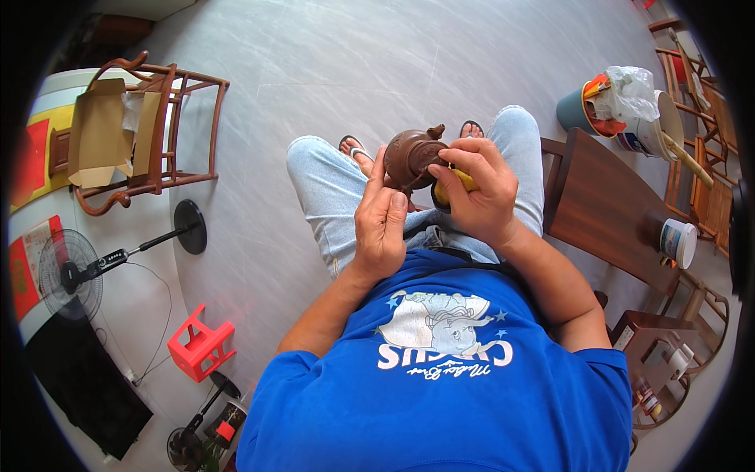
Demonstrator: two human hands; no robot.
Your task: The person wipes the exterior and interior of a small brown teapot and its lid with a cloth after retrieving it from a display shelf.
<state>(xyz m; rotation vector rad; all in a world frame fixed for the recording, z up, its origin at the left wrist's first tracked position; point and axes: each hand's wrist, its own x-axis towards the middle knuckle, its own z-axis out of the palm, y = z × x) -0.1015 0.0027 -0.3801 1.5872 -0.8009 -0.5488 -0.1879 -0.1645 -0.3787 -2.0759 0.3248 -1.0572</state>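
A dark brown teapot (400, 154), apparently clay, is held tilted above my lap. Its spout is shaped like an animal's head and points away from me. My left hand (380, 230) supports it from the left side, fingers stretched along the body. With thumb and fingertips, my right hand (485, 192) grips the round lid or mouth end (426, 158); whether the lid is separate cannot be told. Partly hidden beneath the right hand is a yellow item (465, 180) with a dark edge, perhaps a cloth or sponge.
A wooden table (607, 206) with a white tub (678, 243) stands at right, beyond it two buckets (571, 111). On the left are a wooden chair (194, 127) bearing an open cardboard box (100, 138), a pedestal fan (112, 259) and a red plastic stool (200, 342).
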